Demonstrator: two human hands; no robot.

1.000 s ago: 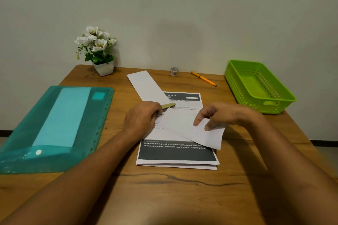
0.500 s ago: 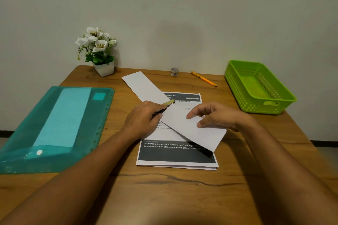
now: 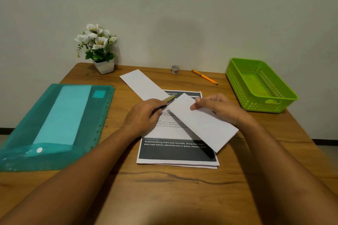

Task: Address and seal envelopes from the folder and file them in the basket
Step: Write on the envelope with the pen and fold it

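While the right hand (image 3: 219,108) pinches the far end of a long white paper envelope (image 3: 203,123) between thumb and curled fingers, the left hand (image 3: 141,116) is closed around a dark pen with a gold cap (image 3: 167,101), its tip just beside that end. Lying slantwise over a printed paper sheet (image 3: 175,151) mid-table, the envelope looks light, thin and easily creased, best held near an edge. Another white envelope (image 3: 142,85) lies beyond; a green plastic basket (image 3: 259,86) sits far right, a teal folder (image 3: 54,124) left.

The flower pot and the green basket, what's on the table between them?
In the head view, between the flower pot and the basket, a small roll of tape and an orange pen lie along the table's far edge.
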